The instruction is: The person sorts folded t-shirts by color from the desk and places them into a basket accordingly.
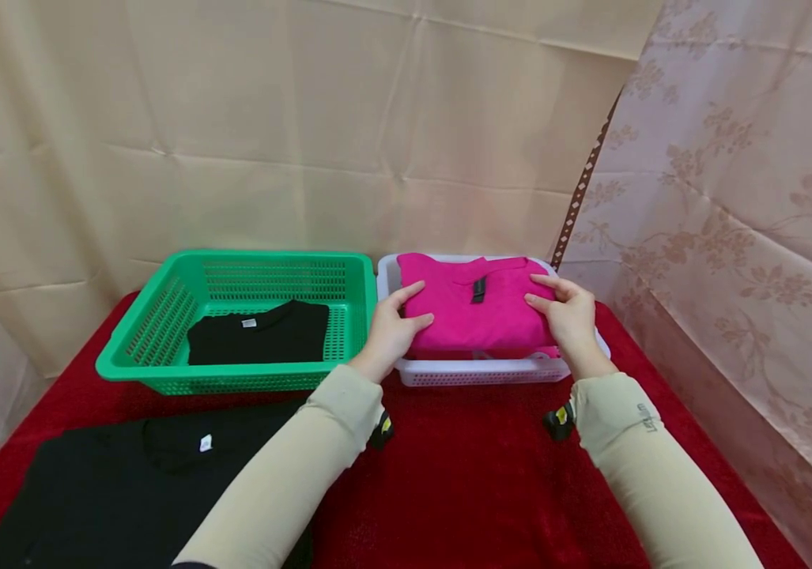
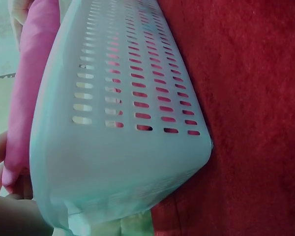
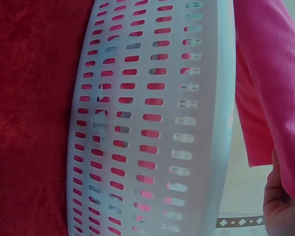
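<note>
Black outlying shirt point(image 1: 103, 494), front-left of the white basket point(image 1: 487, 373), I judge unplaced; black basketed shirt point(image 1: 258, 341), seemingly done, in the green basket point(image 1: 231, 382) alongside; left hand point(image 1: 387, 332) and right hand point(image 1: 576, 322) pinching the pink shirt point(image 1: 448, 320) over the white basket, unreleased.

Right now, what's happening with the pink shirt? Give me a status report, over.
Left hand and right hand gripping opposite sides. Pink shirt folded, held at the white basket's opening. No obstacle seen around the hands.
</note>
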`<state>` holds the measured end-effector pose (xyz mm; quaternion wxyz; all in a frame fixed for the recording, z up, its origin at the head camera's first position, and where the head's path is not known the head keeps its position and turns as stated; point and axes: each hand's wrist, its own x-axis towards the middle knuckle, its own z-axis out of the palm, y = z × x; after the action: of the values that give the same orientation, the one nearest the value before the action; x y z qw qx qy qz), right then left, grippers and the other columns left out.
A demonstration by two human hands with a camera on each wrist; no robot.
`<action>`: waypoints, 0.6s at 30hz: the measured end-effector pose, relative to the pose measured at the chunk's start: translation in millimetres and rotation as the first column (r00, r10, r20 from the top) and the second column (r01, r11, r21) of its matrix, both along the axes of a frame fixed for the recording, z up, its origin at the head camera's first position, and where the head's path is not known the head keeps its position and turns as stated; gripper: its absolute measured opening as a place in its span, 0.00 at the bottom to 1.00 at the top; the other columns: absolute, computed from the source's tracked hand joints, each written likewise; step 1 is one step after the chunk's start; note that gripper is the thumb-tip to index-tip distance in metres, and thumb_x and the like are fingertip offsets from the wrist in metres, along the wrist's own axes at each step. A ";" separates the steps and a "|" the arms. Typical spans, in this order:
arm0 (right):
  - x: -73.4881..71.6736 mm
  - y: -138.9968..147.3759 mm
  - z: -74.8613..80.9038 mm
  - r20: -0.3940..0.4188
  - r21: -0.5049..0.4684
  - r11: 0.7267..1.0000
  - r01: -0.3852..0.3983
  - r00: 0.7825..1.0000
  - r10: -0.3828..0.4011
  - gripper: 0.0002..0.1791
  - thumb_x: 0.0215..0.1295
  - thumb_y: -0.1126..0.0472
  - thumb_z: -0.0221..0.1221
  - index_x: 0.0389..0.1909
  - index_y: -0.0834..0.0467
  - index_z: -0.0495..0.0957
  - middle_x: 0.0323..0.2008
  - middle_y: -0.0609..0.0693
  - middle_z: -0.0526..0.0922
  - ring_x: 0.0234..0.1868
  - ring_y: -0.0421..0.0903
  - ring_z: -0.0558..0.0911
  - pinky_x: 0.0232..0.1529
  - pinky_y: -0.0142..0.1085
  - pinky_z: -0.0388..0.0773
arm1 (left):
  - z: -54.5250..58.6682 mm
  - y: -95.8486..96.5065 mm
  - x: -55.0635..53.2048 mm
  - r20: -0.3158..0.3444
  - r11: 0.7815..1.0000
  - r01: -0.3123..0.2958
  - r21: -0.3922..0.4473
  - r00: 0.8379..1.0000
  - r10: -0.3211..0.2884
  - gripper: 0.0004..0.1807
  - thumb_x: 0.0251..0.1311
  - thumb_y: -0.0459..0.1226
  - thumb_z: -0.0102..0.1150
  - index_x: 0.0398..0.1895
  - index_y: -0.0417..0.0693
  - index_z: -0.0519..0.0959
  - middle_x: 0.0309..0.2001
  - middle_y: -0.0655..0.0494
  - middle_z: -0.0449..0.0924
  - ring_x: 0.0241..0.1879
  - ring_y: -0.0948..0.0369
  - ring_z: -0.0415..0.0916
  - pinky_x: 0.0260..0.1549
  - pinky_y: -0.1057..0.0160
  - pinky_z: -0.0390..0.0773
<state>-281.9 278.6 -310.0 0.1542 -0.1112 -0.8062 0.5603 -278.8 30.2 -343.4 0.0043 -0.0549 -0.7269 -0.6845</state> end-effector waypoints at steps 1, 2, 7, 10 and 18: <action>-0.9 -0.1 -0.4 0.001 0.001 1.000 0.003 1.000 -0.003 0.24 0.63 0.66 0.65 0.61 0.60 0.78 0.60 0.59 0.78 0.51 0.34 0.75 0.36 0.18 0.74 | 0.3 -0.2 -0.2 -0.004 1.000 -0.001 -0.005 1.000 0.000 0.32 0.61 0.28 0.62 0.69 0.52 0.71 0.72 0.47 0.65 0.73 0.51 0.59 0.69 0.53 0.67; -2.1 -0.1 -0.9 0.002 0.004 1.000 0.006 1.000 -0.006 0.24 0.63 0.66 0.65 0.61 0.61 0.78 0.60 0.59 0.78 0.54 0.34 0.74 0.36 0.18 0.74 | 0.5 -0.3 -0.5 -0.009 1.000 -0.001 -0.012 1.000 0.001 0.31 0.61 0.28 0.62 0.69 0.51 0.71 0.72 0.46 0.65 0.73 0.50 0.59 0.69 0.53 0.68; -7.4 -1.1 -3.9 -0.018 0.021 1.000 0.022 1.000 -0.021 0.23 0.62 0.67 0.65 0.59 0.62 0.79 0.58 0.59 0.79 0.56 0.37 0.74 0.39 0.18 0.72 | 1.4 -0.1 -2.4 -0.027 0.998 -0.014 -0.059 1.000 0.012 0.31 0.61 0.27 0.62 0.69 0.49 0.72 0.70 0.44 0.68 0.71 0.50 0.62 0.67 0.53 0.70; -9.1 -0.3 -6.7 -0.035 0.070 0.996 0.047 0.998 -0.044 0.22 0.62 0.66 0.66 0.58 0.60 0.80 0.57 0.58 0.80 0.61 0.42 0.74 0.43 0.19 0.70 | 1.6 0.2 -3.8 -0.025 0.996 -0.012 -0.091 1.000 0.010 0.32 0.61 0.27 0.62 0.69 0.48 0.71 0.66 0.41 0.72 0.65 0.48 0.70 0.63 0.53 0.75; -9.0 10.3 -16.5 -0.127 0.175 0.975 0.137 0.985 -0.116 0.16 0.63 0.67 0.64 0.52 0.62 0.83 0.51 0.60 0.85 0.34 0.24 0.81 0.36 0.16 0.72 | 1.8 -3.8 -2.2 0.037 0.997 0.009 -0.076 0.999 -0.007 0.33 0.62 0.26 0.60 0.71 0.45 0.68 0.68 0.42 0.70 0.66 0.48 0.70 0.60 0.54 0.77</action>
<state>-290.9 288.9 -326.5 0.2456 -0.1150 -0.8353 0.4782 -281.0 26.4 -341.6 -0.0137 -0.0454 -0.7521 -0.6574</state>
